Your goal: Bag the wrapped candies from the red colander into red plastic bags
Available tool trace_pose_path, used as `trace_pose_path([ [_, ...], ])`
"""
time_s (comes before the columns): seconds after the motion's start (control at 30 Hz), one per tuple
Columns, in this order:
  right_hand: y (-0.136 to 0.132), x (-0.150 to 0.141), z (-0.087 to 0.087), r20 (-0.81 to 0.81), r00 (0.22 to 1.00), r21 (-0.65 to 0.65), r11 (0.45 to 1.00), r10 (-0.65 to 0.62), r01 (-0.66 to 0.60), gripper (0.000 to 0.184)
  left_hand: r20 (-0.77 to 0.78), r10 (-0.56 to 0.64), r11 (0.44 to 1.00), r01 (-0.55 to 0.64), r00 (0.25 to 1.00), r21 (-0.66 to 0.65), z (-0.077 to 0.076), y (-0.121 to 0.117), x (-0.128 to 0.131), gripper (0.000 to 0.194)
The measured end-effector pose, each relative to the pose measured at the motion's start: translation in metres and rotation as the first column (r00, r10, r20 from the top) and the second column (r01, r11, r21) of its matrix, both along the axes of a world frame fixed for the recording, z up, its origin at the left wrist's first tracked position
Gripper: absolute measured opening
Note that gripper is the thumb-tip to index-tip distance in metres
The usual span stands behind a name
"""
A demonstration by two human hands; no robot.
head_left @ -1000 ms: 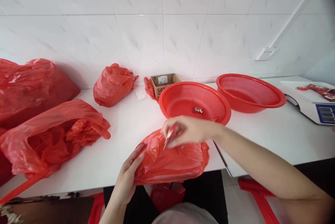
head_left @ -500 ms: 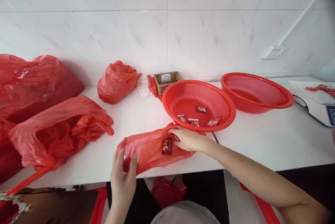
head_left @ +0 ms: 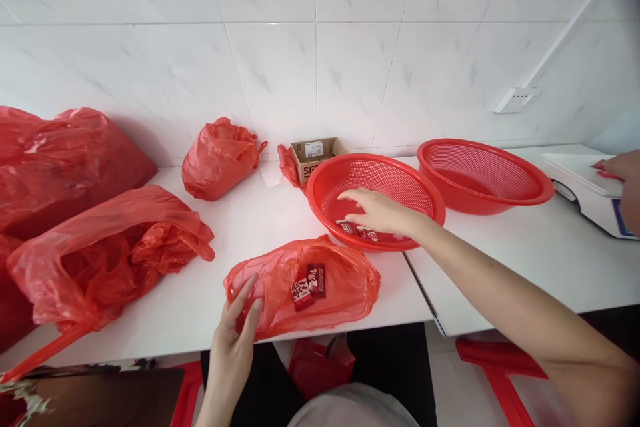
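Observation:
A red plastic bag (head_left: 280,304) lies spread at the table's front edge, with two small wrapped snacks, a white-and-red packet (head_left: 301,292) and a dark red packet (head_left: 317,280), on it. My left hand (head_left: 237,334) rests at the bag's left end, thumb and forefinger apart against the plastic. Over the nearer red colander (head_left: 320,197) reaches my right hand (head_left: 377,210), its fingers loosely spread and holding nothing visible. Below that hand, several small wrapped snacks (head_left: 367,234) lie in the colander, partly covered by the hand and wrist.
A second red colander (head_left: 500,200) stands to the right, then a white scale (head_left: 580,180) with another person's hand (head_left: 627,170) by it. Behind the near colander sits a small cardboard box (head_left: 307,170). Bulky red bags (head_left: 70,160) fill the left side; a tied one (head_left: 220,157) stands near the wall.
My right hand has left the bag and moved up over the colander. A white-and-red packet now shows beside the dark one. Another person's hand has appeared at the scale.

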State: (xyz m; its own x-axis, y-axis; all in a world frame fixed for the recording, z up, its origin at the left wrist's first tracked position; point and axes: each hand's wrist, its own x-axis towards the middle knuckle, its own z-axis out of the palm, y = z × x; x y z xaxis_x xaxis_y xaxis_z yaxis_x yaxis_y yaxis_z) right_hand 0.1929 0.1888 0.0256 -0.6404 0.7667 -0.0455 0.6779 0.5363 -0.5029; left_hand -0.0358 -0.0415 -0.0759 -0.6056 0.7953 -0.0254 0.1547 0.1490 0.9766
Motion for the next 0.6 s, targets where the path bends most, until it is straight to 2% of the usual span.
trace_pose_path([
  [0.07, 0.014, 0.003, -0.008, 0.280, 0.960, -0.015, 1.000, 0.001, 0.003, 0.063, -0.053, 0.014, 1.000, -0.013, 0.998, 0.012, -0.002, -0.004, -0.001, 0.047],
  [0.1, 0.017, 0.004, -0.014, 0.356, 0.934, -0.045, 0.999, 0.036, -0.021, 0.060, -0.071, 0.023, 1.000, -0.022, 0.997, 0.019, -0.004, -0.006, -0.001, 0.046],
  [0.17, 0.019, 0.002, -0.025, 0.391, 0.914, -0.103, 0.992, 0.107, -0.073, 0.043, -0.094, 0.041, 0.999, -0.039, 0.995, 0.024, -0.007, -0.010, -0.003, 0.048],
  [0.27, 0.018, -0.003, -0.036, 0.367, 0.921, -0.130, 0.988, 0.129, -0.087, 0.026, -0.107, 0.049, 0.998, -0.045, 0.993, 0.039, -0.009, -0.015, -0.003, 0.049],
  [0.4, 0.032, -0.005, -0.035, 0.323, 0.932, -0.165, 0.980, 0.162, -0.113, 0.017, -0.071, 0.050, 0.995, -0.044, 0.996, 0.089, -0.007, -0.018, -0.003, 0.046],
  [0.53, 0.050, 0.004, -0.018, 0.191, 0.972, -0.144, 0.984, 0.135, -0.108, 0.013, -0.026, 0.059, 0.994, -0.056, 0.998, 0.089, -0.011, -0.021, -0.010, 0.051],
  [0.6, 0.046, 0.007, -0.004, -0.001, 0.994, -0.176, 0.979, 0.107, -0.106, 0.021, -0.051, 0.050, 0.997, -0.046, 0.997, 0.061, -0.014, -0.022, -0.015, 0.055],
])
